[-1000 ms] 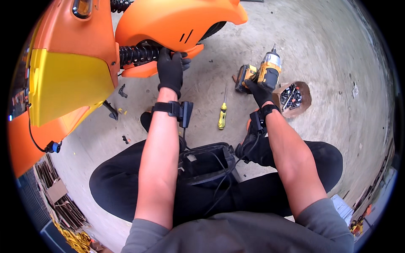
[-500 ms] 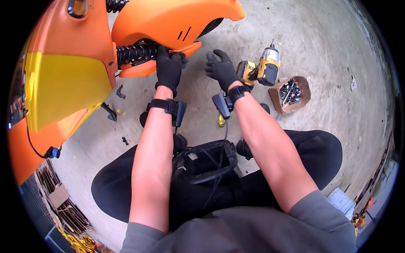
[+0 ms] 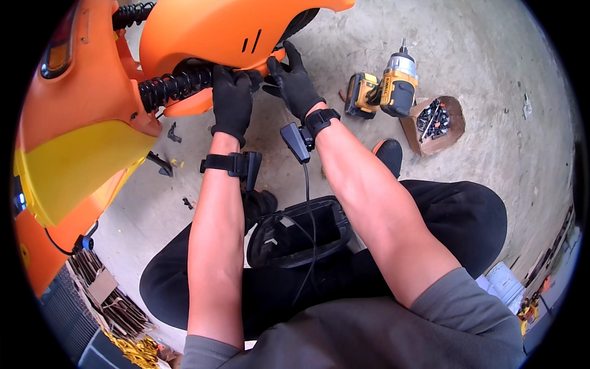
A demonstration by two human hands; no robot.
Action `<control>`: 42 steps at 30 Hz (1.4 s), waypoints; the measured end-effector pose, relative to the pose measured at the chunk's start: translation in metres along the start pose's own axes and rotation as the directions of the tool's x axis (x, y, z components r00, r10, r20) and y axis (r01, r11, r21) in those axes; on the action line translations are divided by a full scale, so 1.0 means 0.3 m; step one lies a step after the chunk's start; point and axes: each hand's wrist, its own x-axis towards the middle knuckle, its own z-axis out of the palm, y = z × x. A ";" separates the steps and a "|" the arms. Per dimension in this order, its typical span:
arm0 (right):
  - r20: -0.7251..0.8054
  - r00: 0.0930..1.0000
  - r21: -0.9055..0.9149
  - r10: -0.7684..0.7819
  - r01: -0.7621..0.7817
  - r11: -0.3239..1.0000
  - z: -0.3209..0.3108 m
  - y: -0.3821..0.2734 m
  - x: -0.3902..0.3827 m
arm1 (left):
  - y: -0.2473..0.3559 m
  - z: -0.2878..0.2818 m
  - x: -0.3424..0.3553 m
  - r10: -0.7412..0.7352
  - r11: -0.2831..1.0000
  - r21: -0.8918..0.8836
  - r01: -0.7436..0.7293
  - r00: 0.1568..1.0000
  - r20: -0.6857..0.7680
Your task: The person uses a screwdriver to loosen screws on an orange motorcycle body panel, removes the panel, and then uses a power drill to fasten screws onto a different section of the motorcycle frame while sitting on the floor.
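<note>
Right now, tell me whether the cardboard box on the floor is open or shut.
Open: the cardboard box has its top uncovered, showing inner walls and a jumble of small parts inside.

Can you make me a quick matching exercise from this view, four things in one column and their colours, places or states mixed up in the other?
Things:
1. Cordless impact driver
2. Cardboard box
3. Lower coil spring
4. Fender

Descriptions:
A. Black, just left of the gloved left hand
B. Orange, with two narrow dark slots
C. Yellow and black, lying on the concrete floor
D. Open, with small loose parts inside

Right pairs: 1-C, 2-D, 3-A, 4-B
</note>
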 end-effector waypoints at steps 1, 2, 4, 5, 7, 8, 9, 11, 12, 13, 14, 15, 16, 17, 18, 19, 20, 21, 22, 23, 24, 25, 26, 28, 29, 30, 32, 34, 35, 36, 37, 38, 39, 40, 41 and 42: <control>0.004 1.000 0.011 -0.004 0.003 1.000 0.001 0.002 0.001 | -0.003 -0.002 0.003 -0.018 0.999 -0.035 0.018 1.000 0.013; 0.005 1.000 0.017 -0.008 0.008 1.000 -0.003 0.002 0.002 | -0.010 -0.001 0.005 -0.036 0.996 -0.075 0.038 0.999 0.028; -0.011 1.000 -0.002 -0.021 0.021 1.000 0.001 0.005 0.011 | -0.024 -0.002 0.016 -0.017 0.994 -0.110 0.020 0.999 0.034; -0.020 0.999 -0.010 -0.026 0.026 1.000 0.005 0.008 0.011 | -0.026 -0.003 0.021 0.019 0.995 -0.103 -0.016 0.999 0.027; -0.036 0.999 0.024 -0.021 0.022 0.999 0.016 0.017 0.009 | -0.031 0.000 0.019 0.010 0.989 -0.146 -0.005 0.999 0.034; -0.045 0.999 0.043 -0.021 0.023 0.999 0.017 0.018 0.012 | -0.017 0.000 0.019 -0.031 0.980 -0.194 0.040 0.998 0.052; -0.042 0.999 0.040 -0.019 0.020 0.999 0.013 0.018 0.013 | -0.004 0.001 0.018 -0.071 0.967 -0.241 0.086 0.995 0.072; -0.033 0.999 0.036 -0.013 0.015 0.999 0.006 0.022 0.021 | 0.022 0.000 0.016 -0.118 0.960 -0.245 0.137 0.989 0.090; -0.027 1.000 0.024 -0.014 0.014 1.000 0.002 0.027 0.027 | 0.026 -0.001 0.017 -0.141 0.955 -0.247 0.162 0.985 0.098; -0.021 1.000 0.011 -0.014 0.014 1.000 -0.003 0.029 0.033 | 0.014 -0.002 0.022 -0.112 0.961 -0.241 0.133 0.989 0.101; -0.012 1.000 0.001 -0.011 0.011 1.000 -0.002 0.032 0.035 | -0.001 -0.009 0.023 -0.084 0.967 -0.232 0.106 0.991 0.101; 0.002 1.000 -0.011 0.002 -0.002 1.000 -0.006 0.031 0.037 | -0.015 -0.015 0.023 -0.056 0.972 -0.223 0.078 0.993 0.101; 0.016 1.000 -0.023 0.016 -0.015 1.000 -0.013 0.028 0.039 | -0.028 -0.019 0.021 -0.054 0.972 -0.222 0.072 0.995 0.083; 0.029 0.999 -0.039 0.024 -0.023 0.999 -0.022 0.022 0.046 | -0.031 -0.012 0.023 -0.048 0.972 -0.226 0.062 0.997 0.066; 0.026 0.999 -0.032 0.033 -0.032 0.999 -0.025 0.021 0.049 | -0.034 -0.008 0.024 -0.042 0.972 -0.229 0.052 0.998 0.049; 0.023 0.999 -0.026 0.041 -0.041 0.999 -0.026 0.022 0.051 | -0.035 -0.007 0.027 -0.051 0.974 -0.218 0.063 0.997 0.060; 0.020 0.999 -0.016 0.050 -0.049 0.999 -0.026 0.023 0.052 | -0.031 -0.009 0.028 -0.059 0.976 -0.204 0.072 0.996 0.071; 0.024 0.999 -0.022 0.042 -0.042 0.999 -0.028 0.024 0.053 | -0.027 -0.011 0.028 -0.067 0.978 -0.190 0.082 0.994 0.082; 0.029 0.999 -0.027 0.035 -0.034 0.999 -0.029 0.023 0.054 | -0.023 -0.009 0.025 -0.057 0.980 -0.185 0.069 0.996 0.070; 0.033 0.999 -0.032 0.027 -0.026 0.999 -0.034 0.022 0.058 | -0.014 -0.002 0.023 -0.045 0.982 -0.181 0.055 0.997 0.061; 0.043 0.999 -0.039 0.028 -0.026 0.999 -0.039 0.019 0.063 | -0.008 0.003 0.021 -0.033 0.984 -0.176 0.042 0.998 0.051; 0.053 0.998 -0.046 0.029 -0.027 0.999 -0.045 0.016 0.069 | -0.004 0.006 0.022 -0.030 0.986 -0.164 0.036 0.999 0.039; 0.062 0.998 -0.052 0.032 -0.028 0.998 -0.046 0.016 0.067 | -0.005 0.009 0.022 -0.027 0.988 -0.152 0.031 0.999 0.027; 0.053 0.998 -0.016 0.042 -0.041 0.999 -0.038 0.027 0.056 | -0.011 0.004 0.016 -0.047 0.988 -0.144 0.051 0.998 0.029; 0.050 0.998 -0.001 0.041 -0.041 0.999 -0.034 0.024 0.061 | -0.018 0.004 0.021 -0.063 0.986 -0.152 0.069 0.997 0.042; 0.032 0.998 0.005 0.053 -0.053 0.999 -0.029 0.023 0.062 | -0.025 0.004 0.026 -0.079 0.983 -0.159 0.086 0.995 0.055; -0.002 0.996 0.018 0.084 -0.084 0.996 -0.017 0.027 0.053 | -0.034 0.002 0.030 -0.080 0.978 -0.188 0.095 0.993 0.086; 0.011 0.998 0.005 0.059 -0.060 0.998 -0.012 0.021 0.047 | -0.039 -0.006 0.025 -0.079 0.982 -0.163 0.093 0.993 0.087; 0.014 0.999 0.000 0.046 -0.046 0.999 -0.015 0.018 0.043 | -0.019 0.000 0.010 -0.076 0.989 -0.124 0.085 0.994 0.079; 0.015 0.999 -0.008 0.052 -0.051 0.999 -0.017 0.015 0.039 | -0.005 0.005 -0.008 -0.072 0.993 -0.085 0.078 0.995 0.070; 0.017 0.998 -0.017 0.057 -0.057 0.998 -0.018 0.011 0.036 | 0.000 0.011 -0.028 -0.066 0.994 -0.086 0.069 0.997 0.036; 0.021 0.998 -0.026 0.062 -0.061 0.998 -0.020 0.008 0.036 | 0.007 0.017 -0.048 -0.057 0.995 -0.087 0.057 0.998 0.001; 0.013 0.998 -0.023 0.064 -0.064 0.998 -0.020 0.008 0.036 | 0.010 0.018 -0.063 -0.048 0.995 -0.088 0.045 0.998 -0.035; 0.004 0.998 -0.021 0.067 -0.067 0.998 -0.019 0.009 0.034 | 0.007 0.016 -0.073 -0.040 0.998 -0.060 0.037 0.998 -0.054; -0.002 0.997 -0.017 0.071 -0.071 0.997 -0.017 0.011 0.033 | 0.000 0.012 -0.084 -0.032 0.999 -0.029 0.030 0.997 -0.074; -0.002 0.997 -0.004 0.073 -0.073 0.997 -0.017 0.011 0.033 | -0.006 0.008 -0.092 -0.023 1.000 0.002 0.024 0.995 -0.094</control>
